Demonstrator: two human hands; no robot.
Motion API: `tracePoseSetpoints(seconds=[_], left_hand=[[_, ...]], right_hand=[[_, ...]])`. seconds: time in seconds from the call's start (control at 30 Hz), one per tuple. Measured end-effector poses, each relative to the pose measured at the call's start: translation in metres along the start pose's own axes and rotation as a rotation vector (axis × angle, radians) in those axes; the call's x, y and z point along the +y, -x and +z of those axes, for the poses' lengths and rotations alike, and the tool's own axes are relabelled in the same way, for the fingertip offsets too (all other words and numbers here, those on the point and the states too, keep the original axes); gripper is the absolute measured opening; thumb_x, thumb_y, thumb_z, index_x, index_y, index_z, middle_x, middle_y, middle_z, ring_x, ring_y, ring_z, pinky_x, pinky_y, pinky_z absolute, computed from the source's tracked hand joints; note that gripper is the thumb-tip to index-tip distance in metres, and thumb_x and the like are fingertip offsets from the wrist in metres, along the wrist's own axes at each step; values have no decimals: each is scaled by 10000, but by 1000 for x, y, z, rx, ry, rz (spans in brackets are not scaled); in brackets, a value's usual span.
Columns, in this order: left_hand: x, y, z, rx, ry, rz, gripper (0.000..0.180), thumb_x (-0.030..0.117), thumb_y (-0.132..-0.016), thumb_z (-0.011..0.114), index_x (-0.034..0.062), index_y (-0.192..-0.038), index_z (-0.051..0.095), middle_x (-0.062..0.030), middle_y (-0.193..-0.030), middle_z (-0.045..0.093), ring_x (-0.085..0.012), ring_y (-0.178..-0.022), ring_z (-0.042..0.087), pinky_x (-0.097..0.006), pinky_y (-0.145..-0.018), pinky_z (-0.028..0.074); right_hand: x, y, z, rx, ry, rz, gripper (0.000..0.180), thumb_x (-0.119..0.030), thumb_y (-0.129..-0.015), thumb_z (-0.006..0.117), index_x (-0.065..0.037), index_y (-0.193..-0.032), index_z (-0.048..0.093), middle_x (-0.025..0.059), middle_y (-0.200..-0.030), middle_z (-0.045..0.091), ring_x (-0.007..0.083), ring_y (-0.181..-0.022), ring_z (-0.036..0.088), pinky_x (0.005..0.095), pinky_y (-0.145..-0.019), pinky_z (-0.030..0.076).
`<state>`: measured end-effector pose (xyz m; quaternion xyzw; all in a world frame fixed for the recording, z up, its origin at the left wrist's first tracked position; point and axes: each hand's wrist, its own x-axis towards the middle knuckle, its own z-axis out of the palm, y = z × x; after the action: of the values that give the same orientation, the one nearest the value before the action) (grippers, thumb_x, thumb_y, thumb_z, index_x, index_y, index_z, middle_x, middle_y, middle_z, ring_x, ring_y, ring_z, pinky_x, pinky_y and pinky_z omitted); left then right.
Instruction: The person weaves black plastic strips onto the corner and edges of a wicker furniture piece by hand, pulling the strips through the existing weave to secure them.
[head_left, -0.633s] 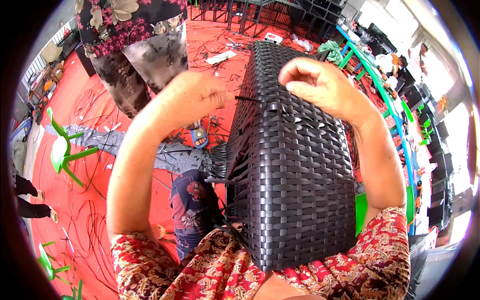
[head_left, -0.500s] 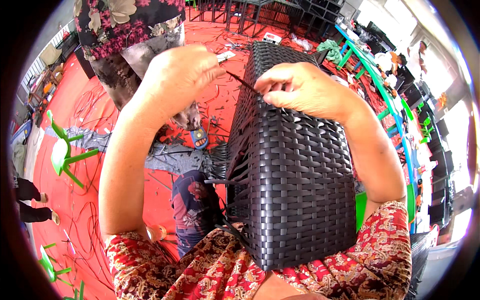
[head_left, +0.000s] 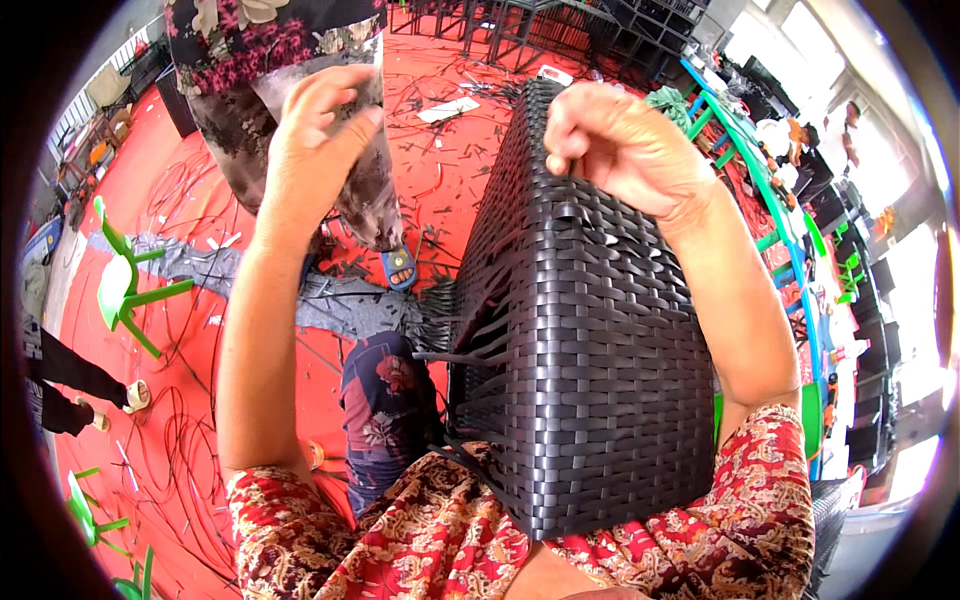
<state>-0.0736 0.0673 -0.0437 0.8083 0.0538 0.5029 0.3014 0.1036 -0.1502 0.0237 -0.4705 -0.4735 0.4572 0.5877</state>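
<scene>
A boxy black woven rattan piece [head_left: 620, 370] leans across my lap, with loose strip ends sticking out along its left side. My left hand [head_left: 325, 130] is raised to the left, away from the weave, its thumb and fingers apart with nothing visible between them. At the far upper end of the piece is my right hand [head_left: 630, 145], fingers curled in close by its edge. What those fingers hold, if anything, is hidden. Below that hand, a few flat strips [head_left: 590, 215] stand up a little from the weave.
Facing me on the left stands a person in patterned clothes [head_left: 300, 110] and blue sandals. Black strip scraps litter the red floor [head_left: 180, 350] around a grey cloth [head_left: 345, 305]. Green chairs [head_left: 125, 290] stand left; a long green and blue frame [head_left: 760, 180] runs along the right.
The dark strip stretched between my hands is no longer seen there. My left hand has opened and drawn left; my right hand has shifted slightly right and up.
</scene>
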Motion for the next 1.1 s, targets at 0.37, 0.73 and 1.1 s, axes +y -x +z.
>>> tracePoseSetpoints(seconds=[0.37, 0.73, 1.1], left_hand=[[51, 98, 119, 0, 588, -165, 188, 20, -836, 600, 8, -1021, 633, -86, -977, 608, -190, -957, 570, -286, -842, 443], [51, 125, 138, 40, 654, -247, 265, -31, -819, 581, 21, -1074, 628, -94, -1010, 573, -200, -964, 553, -277, -866, 426], [71, 144, 157, 35, 709, -216, 405, -67, -810, 539, 36, -1202, 556, -128, -1140, 540, -277, -1061, 509, -317, -925, 395]], right_hand=[[-30, 12, 8, 90, 68, -64, 280, -230, -950, 490, -2, -1109, 531, 5, -719, 474, 72, -561, 416, 246, -557, 399], [-21, 25, 38, 322, 353, -82, 213, -177, -954, 490, 10, -1037, 550, 7, -639, 479, 52, -447, 355, 214, -483, 386], [-19, 42, 48, 374, 1142, 203, 126, -136, -912, 525, -33, -940, 592, 5, -774, 625, 4, -531, 438, 152, -477, 345]])
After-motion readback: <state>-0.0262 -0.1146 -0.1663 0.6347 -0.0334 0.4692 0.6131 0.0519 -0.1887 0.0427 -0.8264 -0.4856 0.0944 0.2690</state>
